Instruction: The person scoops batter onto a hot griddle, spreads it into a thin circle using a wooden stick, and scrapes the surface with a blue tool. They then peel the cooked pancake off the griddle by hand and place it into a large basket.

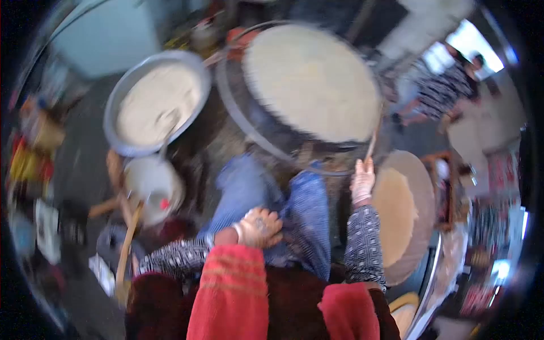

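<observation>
Across the upper centre, a round griddle (275,118) is largely covered by a pale batter sheet (311,79). To its left, a metal basin (110,116) is filled with creamy batter (150,105); to its right and nearer, a round board (424,215) is partly covered by a flatbread (391,212). Blue trousers (309,209) are touched by the left hand (259,228), its fingers loosely spread. A thin stick (374,136), angled toward the griddle's edge, is held by the narrowly closed right hand (362,178).
</observation>
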`<state>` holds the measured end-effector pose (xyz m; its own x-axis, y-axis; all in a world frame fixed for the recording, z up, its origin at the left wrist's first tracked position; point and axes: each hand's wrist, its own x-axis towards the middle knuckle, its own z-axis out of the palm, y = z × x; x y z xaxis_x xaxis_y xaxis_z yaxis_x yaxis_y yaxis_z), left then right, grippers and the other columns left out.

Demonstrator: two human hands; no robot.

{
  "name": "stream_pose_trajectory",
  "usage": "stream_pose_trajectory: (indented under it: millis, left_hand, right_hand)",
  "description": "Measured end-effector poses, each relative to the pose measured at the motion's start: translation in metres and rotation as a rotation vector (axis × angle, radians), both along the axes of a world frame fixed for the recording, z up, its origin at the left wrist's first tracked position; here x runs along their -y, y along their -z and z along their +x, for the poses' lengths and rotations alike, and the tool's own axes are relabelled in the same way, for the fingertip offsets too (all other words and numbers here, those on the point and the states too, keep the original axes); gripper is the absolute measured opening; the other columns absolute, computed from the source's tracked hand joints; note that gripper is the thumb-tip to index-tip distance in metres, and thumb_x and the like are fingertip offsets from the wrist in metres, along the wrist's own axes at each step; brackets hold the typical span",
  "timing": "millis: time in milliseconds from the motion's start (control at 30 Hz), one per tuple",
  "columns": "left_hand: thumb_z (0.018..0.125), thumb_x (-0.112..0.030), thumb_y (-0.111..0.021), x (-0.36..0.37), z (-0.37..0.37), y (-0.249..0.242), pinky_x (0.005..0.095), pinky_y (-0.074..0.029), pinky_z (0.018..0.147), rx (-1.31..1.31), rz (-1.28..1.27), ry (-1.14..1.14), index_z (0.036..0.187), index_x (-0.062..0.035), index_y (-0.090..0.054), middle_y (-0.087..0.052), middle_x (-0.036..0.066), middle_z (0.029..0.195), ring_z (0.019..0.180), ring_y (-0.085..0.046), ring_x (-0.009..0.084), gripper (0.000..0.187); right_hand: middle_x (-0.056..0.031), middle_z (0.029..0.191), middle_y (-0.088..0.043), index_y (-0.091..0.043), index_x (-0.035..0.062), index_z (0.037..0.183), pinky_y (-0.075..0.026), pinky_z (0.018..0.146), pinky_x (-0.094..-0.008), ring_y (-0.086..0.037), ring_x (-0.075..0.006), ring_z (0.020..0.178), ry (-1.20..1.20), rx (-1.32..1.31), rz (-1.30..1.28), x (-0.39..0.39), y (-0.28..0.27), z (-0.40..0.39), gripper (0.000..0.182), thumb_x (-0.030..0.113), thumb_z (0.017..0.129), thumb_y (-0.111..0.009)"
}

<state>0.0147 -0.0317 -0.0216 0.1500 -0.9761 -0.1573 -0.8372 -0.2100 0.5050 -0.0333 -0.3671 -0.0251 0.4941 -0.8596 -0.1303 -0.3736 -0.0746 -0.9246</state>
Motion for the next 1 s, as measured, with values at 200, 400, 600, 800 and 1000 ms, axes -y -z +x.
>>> stream_pose_trajectory:
  millis: [200, 400, 600, 800, 1000]
  left_hand:
    - [0.085, -0.035, -0.056, -0.046, -0.021, 0.004, 0.0446, -0.047, 0.081, -0.168, -0.126, -0.089, 0.095, -0.0105, -0.06, -0.06, 0.009, 0.09, 0.088, -0.061, 0.0302, 0.027]
    - [0.088, -0.03, -0.054, -0.095, -0.041, 0.016, 0.0405, -0.05, 0.079, -0.168, -0.376, -0.249, 0.105, -0.0098, -0.06, -0.061, 0.011, 0.092, 0.087, -0.061, 0.0284, 0.027]
    - [0.094, -0.028, -0.054, -0.171, -0.044, 0.027, 0.0377, -0.049, 0.081, -0.527, -0.483, -0.623, 0.114, -0.0048, -0.058, -0.061, 0.012, 0.1, 0.091, -0.061, 0.0268, 0.031]
    - [0.091, -0.038, -0.061, -0.23, -0.012, 0.106, 0.0352, -0.051, 0.073, -1.553, -1.276, -1.703, 0.111, -0.0065, -0.053, -0.057, 0.002, 0.085, 0.084, -0.059, 0.0168, 0.038]
    - [0.091, -0.028, -0.056, -0.3, 0.046, 0.094, 0.0367, -0.048, 0.092, -0.064, -0.438, -1.564, 0.143, -0.0034, -0.026, -0.053, 0.013, 0.123, 0.11, -0.055, 0.0218, 0.065]
  right_hand:
    - [-0.0047, 0.12, -0.052, -0.038, 0.015, 0.144, -0.043, 0.056, -0.0184, -0.052, -0.0081, 0.076, -0.589, 0.12, 0.096, -0.155, 0.068, 0.088, 0.071, -0.013, 0.08, -0.05]
    - [-0.0112, 0.076, -0.066, -0.045, -0.0061, 0.13, -0.043, 0.045, -0.021, -0.055, -0.0101, 0.049, -1.269, -0.123, 0.593, -0.259, -0.047, 0.068, 0.053, 0.024, 0.088, -0.057]
    - [-0.0149, 0.082, -0.066, -0.043, -0.0055, 0.133, -0.047, 0.05, -0.0208, -0.062, -0.0126, 0.058, -1.434, -0.484, 0.769, -0.242, -0.092, 0.059, 0.063, 0.034, 0.087, -0.06]
    - [-0.0084, 0.094, -0.063, -0.034, 0.0097, 0.143, -0.052, 0.065, -0.0254, -0.066, -0.0164, 0.077, -1.255, -0.13, 0.728, -0.344, 0.01, 0.099, 0.051, 0.018, 0.096, -0.05]
    - [0.0002, 0.082, -0.058, -0.045, 0.0149, 0.133, -0.05, 0.056, -0.0254, -0.055, -0.0092, 0.067, -1.397, -0.111, 0.385, -0.354, 0.056, 0.082, 0.04, 0.016, 0.093, -0.051]
